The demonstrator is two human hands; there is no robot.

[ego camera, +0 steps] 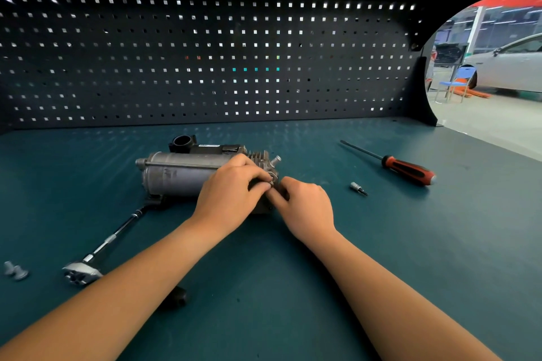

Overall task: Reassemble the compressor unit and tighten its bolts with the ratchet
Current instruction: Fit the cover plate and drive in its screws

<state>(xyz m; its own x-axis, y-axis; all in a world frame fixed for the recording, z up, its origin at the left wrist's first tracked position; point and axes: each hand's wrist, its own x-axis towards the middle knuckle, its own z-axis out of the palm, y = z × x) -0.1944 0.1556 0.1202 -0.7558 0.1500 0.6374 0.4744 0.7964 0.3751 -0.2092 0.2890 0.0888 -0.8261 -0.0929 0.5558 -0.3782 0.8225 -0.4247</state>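
Compressor unit [181, 173] on its side on the table [410, 243], long axis running left-right; left hand [231, 193] and right hand [305, 205] both curled at its right end, pinching a small fastener [271, 183], ratchet [83, 272] lying front-left, nearer the left hand.

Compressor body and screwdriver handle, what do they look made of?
Compressor body: looks like metal, probably aluminium; dull grey matte skin with scuffs and soft highlights. Screwdriver handle: likely moulded plastic, perhaps with rubbery grip zones; red-orange with black inlays and a slight sheen.
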